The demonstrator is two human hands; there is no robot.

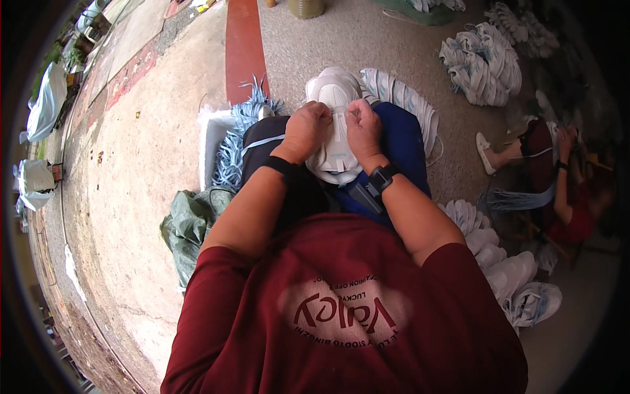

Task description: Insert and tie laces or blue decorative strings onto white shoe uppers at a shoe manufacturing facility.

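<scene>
A white sneaker [337, 146] lies on my lap, its toe pointing away from me. My left hand [307, 129] is at its left edge, fingers pinched together. Across from it, my right hand [365, 126] is at the shoe's right edge, also closed in a pinch. What the fingertips hold is too small to make out. A light blue lace [264, 142] lies over my left thigh. Beyond my right knee, a row of white shoe pieces [410, 102] is stacked together.
A white foam box [206, 148] by my left leg holds a heap of light blue laces [235, 148]. A green sack [195, 220] lies nearer. White shoes [482, 64] are piled at the far right, more [515, 276] at the near right. A co-worker [567, 190] sits at right.
</scene>
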